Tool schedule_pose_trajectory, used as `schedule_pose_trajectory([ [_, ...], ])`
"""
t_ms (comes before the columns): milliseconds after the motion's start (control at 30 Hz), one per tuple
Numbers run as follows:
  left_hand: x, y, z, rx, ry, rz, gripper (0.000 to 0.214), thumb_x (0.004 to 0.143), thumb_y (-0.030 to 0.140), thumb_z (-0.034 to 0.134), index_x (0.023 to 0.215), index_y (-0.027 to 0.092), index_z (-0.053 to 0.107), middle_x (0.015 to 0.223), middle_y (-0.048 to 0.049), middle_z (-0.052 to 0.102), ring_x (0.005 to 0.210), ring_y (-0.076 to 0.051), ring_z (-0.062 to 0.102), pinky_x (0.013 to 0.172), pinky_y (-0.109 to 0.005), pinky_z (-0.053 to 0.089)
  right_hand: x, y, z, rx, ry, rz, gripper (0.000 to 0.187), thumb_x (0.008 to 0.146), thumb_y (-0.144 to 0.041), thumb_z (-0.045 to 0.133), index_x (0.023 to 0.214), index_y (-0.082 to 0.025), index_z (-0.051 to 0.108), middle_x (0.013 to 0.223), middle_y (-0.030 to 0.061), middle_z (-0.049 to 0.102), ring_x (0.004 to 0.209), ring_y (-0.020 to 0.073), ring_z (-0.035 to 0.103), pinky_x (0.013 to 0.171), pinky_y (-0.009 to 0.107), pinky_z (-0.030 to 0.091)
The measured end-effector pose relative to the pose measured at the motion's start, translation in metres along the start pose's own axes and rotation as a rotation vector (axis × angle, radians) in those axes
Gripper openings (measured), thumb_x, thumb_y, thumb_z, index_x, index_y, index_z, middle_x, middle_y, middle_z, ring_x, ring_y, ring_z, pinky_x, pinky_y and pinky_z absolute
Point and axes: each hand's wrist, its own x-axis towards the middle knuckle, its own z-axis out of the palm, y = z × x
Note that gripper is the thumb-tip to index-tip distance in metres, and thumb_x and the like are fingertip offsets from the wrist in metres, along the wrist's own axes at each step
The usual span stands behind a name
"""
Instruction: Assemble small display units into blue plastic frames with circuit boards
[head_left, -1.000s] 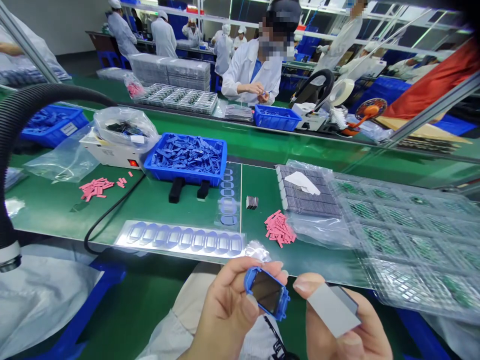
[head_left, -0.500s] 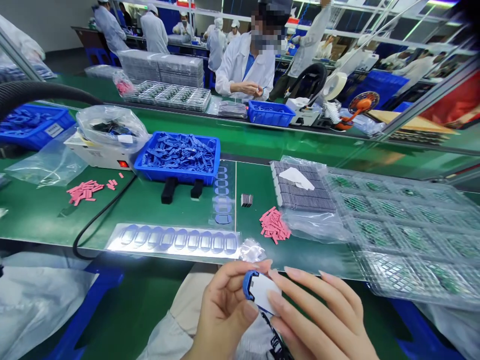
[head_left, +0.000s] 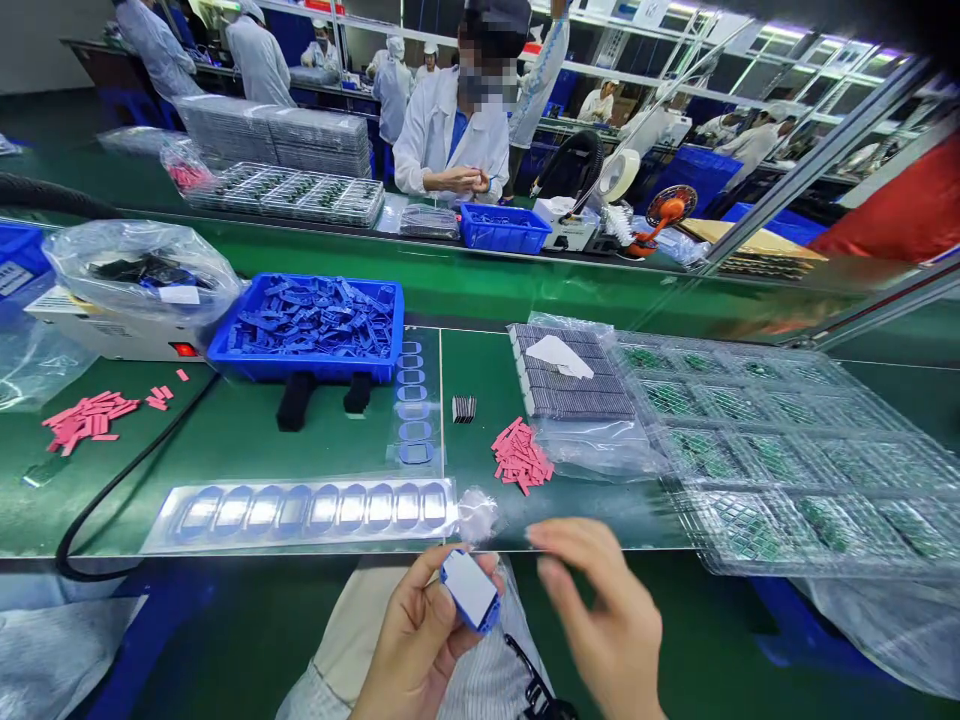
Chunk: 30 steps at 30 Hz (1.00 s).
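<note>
My left hand is closed around a small blue plastic housing, tilted, with a flat white rectangle covering its upper face. Thumb and fingers grip it by the edges, just below the table's front edge. To its right, my right hand is apart from the housing. Its thumb and forefinger are spread, slightly blurred, and nothing shows between them. A crumpled clear plastic piece lies at the table edge above the housing. Under my hands, a black object rests near my lap, partly cut off.
A sheet of oval stickers lies along the front edge. Behind stand a blue bin of blue parts, pink strips, a small dark stack, bagged grey strips and clear trays with green boards. A co-worker sits opposite.
My right hand has let go of the housing and moved right. My left hand keeps the housing, now turned and slightly farther left. The whole view has shifted.
</note>
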Motion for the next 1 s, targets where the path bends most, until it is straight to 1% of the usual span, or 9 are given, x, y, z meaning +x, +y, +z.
schedule_pose_trajectory([
  [33,0.000,0.001,-0.001,-0.009,-0.002,-0.014,0.025,0.067,0.029,0.079,0.090,0.020,0.075,0.094,-0.0094,0.078,0.086,-0.019,0.073,0.069,-0.019,0.057,0.003,0.014,0.003,-0.042,0.018,0.101,0.025,0.090,-0.039,0.054,0.078,-0.021,0.067,0.078,0.0050,0.070,0.076,0.0198,0.064,0.067,0.033,0.048],
  [100,-0.001,0.003,-0.001,-0.026,-0.012,-0.027,0.023,0.070,0.028,0.077,0.091,0.021,0.075,0.094,-0.0082,0.078,0.087,-0.018,0.073,0.069,-0.019,0.057,0.008,0.040,0.014,-0.106,0.018,0.181,0.027,0.083,-0.043,0.062,0.073,-0.019,0.066,0.070,0.0039,0.067,0.067,0.0195,0.059,0.061,0.032,0.044],
  [200,-0.003,0.005,0.001,-0.041,-0.063,-0.031,0.023,0.070,0.027,0.076,0.093,0.020,0.074,0.095,-0.0073,0.078,0.086,-0.017,0.073,0.071,-0.019,0.057,0.009,0.065,0.030,-0.152,0.008,0.207,0.032,0.079,-0.048,0.066,0.067,-0.019,0.066,0.064,0.0029,0.065,0.062,0.0184,0.054,0.059,0.030,0.039],
  [267,-0.004,0.006,0.001,-0.040,-0.107,-0.020,0.025,0.071,0.028,0.076,0.094,0.019,0.074,0.096,-0.0080,0.078,0.088,-0.018,0.073,0.070,-0.018,0.056,0.006,0.068,0.036,-0.145,0.019,0.192,0.029,0.081,-0.045,0.065,0.068,-0.018,0.065,0.067,0.0034,0.065,0.065,0.0188,0.055,0.060,0.031,0.040],
  [433,-0.007,0.011,-0.002,-0.012,-0.144,0.025,0.027,0.073,0.031,0.074,0.098,0.020,0.072,0.098,-0.0090,0.077,0.089,-0.019,0.072,0.070,-0.018,0.054,0.001,0.036,0.016,0.027,0.039,0.035,0.004,0.084,-0.022,0.064,0.082,-0.021,0.067,0.077,0.0027,0.070,0.071,0.0180,0.064,0.066,0.031,0.049],
  [500,-0.008,0.013,-0.002,0.006,-0.126,0.021,0.027,0.073,0.032,0.074,0.097,0.020,0.072,0.096,-0.0076,0.078,0.086,-0.017,0.072,0.071,-0.018,0.053,0.005,0.017,-0.001,0.137,0.002,-0.063,0.013,0.081,-0.012,0.065,0.088,-0.023,0.066,0.077,0.0013,0.071,0.071,0.0177,0.066,0.064,0.031,0.052],
  [667,-0.011,0.014,0.000,-0.002,-0.097,0.029,0.030,0.070,0.035,0.076,0.096,0.021,0.072,0.095,-0.0057,0.078,0.084,-0.015,0.072,0.075,-0.019,0.053,0.022,-0.020,-0.027,0.362,-0.303,-0.287,0.030,0.080,0.000,0.056,0.100,-0.022,0.064,0.083,0.0051,0.069,0.077,0.0187,0.066,0.061,0.029,0.056],
  [800,-0.012,0.011,-0.002,0.020,-0.116,0.030,0.030,0.071,0.037,0.076,0.097,0.023,0.072,0.093,-0.0051,0.078,0.081,-0.012,0.072,0.070,-0.017,0.052,0.029,-0.024,-0.028,0.348,-0.374,-0.318,0.029,0.082,-0.001,0.054,0.101,-0.020,0.064,0.087,0.0071,0.066,0.081,0.0186,0.064,0.065,0.028,0.056],
  [1000,-0.012,0.009,-0.004,0.026,-0.147,0.007,0.031,0.070,0.039,0.076,0.097,0.024,0.072,0.094,-0.0035,0.079,0.082,-0.013,0.072,0.072,-0.019,0.053,0.029,-0.027,-0.030,0.350,-0.365,-0.282,0.021,0.082,-0.002,0.053,0.089,-0.018,0.064,0.080,0.0060,0.061,0.075,0.0173,0.061,0.059,0.027,0.052],
])
